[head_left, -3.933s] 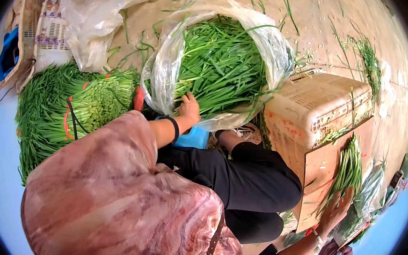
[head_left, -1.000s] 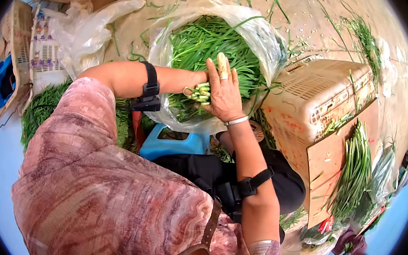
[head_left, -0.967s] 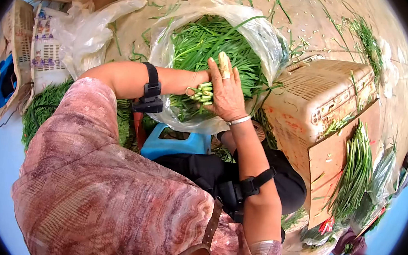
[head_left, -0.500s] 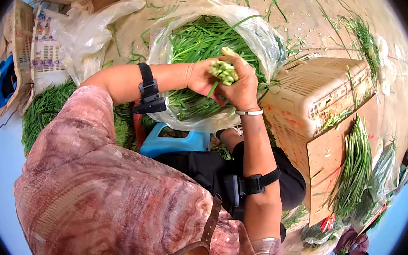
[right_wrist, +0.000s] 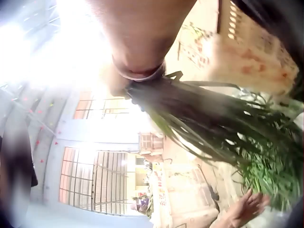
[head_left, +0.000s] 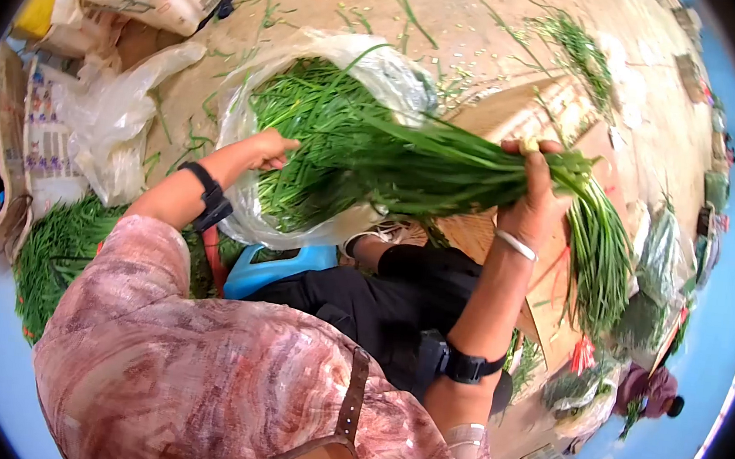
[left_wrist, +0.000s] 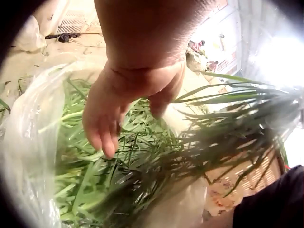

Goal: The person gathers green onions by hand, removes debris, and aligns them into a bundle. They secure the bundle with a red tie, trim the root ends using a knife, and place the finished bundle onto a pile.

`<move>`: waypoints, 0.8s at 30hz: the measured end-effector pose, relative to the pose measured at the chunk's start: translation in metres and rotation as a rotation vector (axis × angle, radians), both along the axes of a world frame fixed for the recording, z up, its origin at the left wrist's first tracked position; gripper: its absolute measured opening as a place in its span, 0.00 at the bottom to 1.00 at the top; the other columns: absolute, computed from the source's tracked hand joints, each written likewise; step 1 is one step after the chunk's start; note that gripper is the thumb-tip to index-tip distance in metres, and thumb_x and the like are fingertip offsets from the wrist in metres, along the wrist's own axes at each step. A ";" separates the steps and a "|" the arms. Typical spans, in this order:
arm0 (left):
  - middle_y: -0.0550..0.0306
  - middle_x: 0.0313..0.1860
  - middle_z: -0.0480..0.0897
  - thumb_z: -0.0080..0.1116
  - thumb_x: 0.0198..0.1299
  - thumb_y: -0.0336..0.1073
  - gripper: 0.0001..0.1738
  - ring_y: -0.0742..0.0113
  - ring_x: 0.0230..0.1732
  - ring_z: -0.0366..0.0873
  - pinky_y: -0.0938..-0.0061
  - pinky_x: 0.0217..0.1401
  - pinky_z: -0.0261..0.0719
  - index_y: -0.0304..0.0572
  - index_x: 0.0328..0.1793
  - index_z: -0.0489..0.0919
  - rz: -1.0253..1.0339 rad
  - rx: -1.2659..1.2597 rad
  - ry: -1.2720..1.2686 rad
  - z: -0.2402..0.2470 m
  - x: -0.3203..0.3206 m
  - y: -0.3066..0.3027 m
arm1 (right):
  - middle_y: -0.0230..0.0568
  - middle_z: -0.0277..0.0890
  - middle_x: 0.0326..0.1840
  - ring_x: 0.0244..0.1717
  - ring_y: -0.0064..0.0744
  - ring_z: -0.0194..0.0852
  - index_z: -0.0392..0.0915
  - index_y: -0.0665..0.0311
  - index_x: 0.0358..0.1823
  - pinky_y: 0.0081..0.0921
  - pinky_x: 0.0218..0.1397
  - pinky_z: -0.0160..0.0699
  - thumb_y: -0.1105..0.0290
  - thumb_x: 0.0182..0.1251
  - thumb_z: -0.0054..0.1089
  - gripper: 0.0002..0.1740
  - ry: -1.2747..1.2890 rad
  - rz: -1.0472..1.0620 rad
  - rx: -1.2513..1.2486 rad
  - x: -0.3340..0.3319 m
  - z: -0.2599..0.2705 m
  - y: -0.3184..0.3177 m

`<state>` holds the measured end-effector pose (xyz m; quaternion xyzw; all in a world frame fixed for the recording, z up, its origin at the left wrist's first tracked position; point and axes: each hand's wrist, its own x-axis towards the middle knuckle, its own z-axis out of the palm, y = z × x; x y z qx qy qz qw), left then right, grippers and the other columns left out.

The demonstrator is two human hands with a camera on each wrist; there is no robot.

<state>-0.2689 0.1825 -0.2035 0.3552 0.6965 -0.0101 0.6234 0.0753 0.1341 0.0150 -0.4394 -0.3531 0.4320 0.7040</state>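
In the head view my right hand (head_left: pixel 534 200) grips a large bunch of garlic chives (head_left: pixel 451 169) near its pale stalk ends, with the long leaves trailing left over the bag. My left hand (head_left: pixel 268 149) hovers over the left side of the clear plastic bag (head_left: pixel 243 101), holding nothing. In the left wrist view that left hand (left_wrist: pixel 123 109) hangs with loose fingers above the loose chives (left_wrist: pixel 85 190) inside the bag. Another bunch of chives (head_left: pixel 599 258) lies on the cardboard sheet (head_left: pixel 543 319), just beyond my right hand.
A plastic crate (head_left: pixel 518 111) stands behind the held leaves, at the cardboard. A blue stool (head_left: pixel 281 267) is by my legs. Tied chives (head_left: pixel 58 264) are stacked at the left, below a crumpled plastic bag (head_left: pixel 120 112). Loose leaves (head_left: pixel 575 51) litter the floor.
My hands were together over the bag around the stalk ends. They have parted: the right has swung the bunch rightward toward the cardboard, and the left has let go.
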 end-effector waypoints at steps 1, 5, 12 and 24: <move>0.57 0.27 0.79 0.59 0.56 0.53 0.21 0.71 0.19 0.73 0.79 0.17 0.67 0.40 0.35 0.76 0.135 0.116 0.009 0.012 0.001 0.003 | 0.46 0.76 0.32 0.33 0.38 0.77 0.69 0.67 0.42 0.32 0.39 0.78 0.75 0.53 0.63 0.15 0.043 -0.005 0.001 0.009 0.015 -0.014; 0.61 0.40 0.80 0.56 0.57 0.54 0.28 0.74 0.45 0.76 0.80 0.46 0.71 0.39 0.55 0.74 -0.089 0.932 -0.346 0.123 0.046 0.042 | 0.43 0.73 0.34 0.37 0.38 0.73 0.69 0.65 0.47 0.42 0.48 0.75 0.71 0.56 0.58 0.18 0.122 0.081 -0.040 0.037 0.061 -0.072; 0.51 0.62 0.69 0.42 0.41 0.81 0.58 0.60 0.62 0.66 0.64 0.64 0.65 0.40 0.67 0.63 -0.888 -0.105 -1.542 0.235 0.257 -0.048 | 0.46 0.74 0.33 0.35 0.38 0.76 0.68 0.69 0.48 0.38 0.41 0.79 0.69 0.54 0.60 0.21 0.246 0.105 0.048 0.035 0.101 -0.127; 0.29 0.71 0.46 0.49 0.33 0.82 0.69 0.35 0.69 0.52 0.39 0.64 0.58 0.43 0.75 0.43 -0.387 -1.179 -1.495 0.227 0.259 -0.189 | 0.44 0.73 0.28 0.28 0.35 0.75 0.70 0.70 0.42 0.33 0.32 0.80 0.73 0.54 0.59 0.15 0.260 -0.222 0.055 0.134 0.057 -0.237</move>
